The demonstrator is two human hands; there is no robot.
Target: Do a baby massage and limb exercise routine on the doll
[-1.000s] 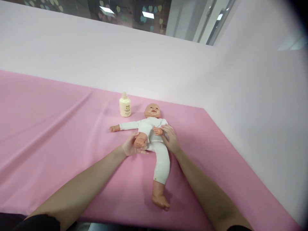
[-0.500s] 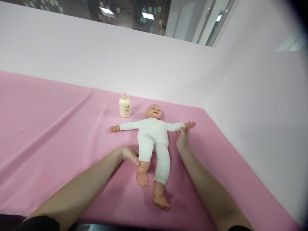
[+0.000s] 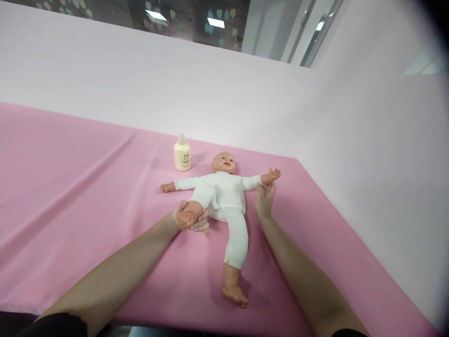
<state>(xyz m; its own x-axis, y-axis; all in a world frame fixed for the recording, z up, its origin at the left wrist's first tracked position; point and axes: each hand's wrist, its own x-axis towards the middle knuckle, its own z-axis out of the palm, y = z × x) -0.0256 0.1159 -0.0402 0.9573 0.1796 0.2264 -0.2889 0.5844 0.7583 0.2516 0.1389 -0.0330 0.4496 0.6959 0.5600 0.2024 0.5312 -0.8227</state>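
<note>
A baby doll in a white bodysuit lies on its back, arms stretched out to both sides. My left hand is wrapped from beneath around the ankle of the doll's leg on the left, which is bent and lifted; the doll's foot hides part of my palm. On the other side, my right hand grips the doll's forearm near the wrist, its fingertips at the cuff. The doll's other leg lies straight on the pink cover.
A cream pump bottle stands left of the doll's head. The pink cover has folds on the left. White walls border the back and right side, with a window above.
My left hand has raised the doll's leg and bent it up and to the left. My right hand has drawn the doll's arm slightly inward, with its hand tilted up.
</note>
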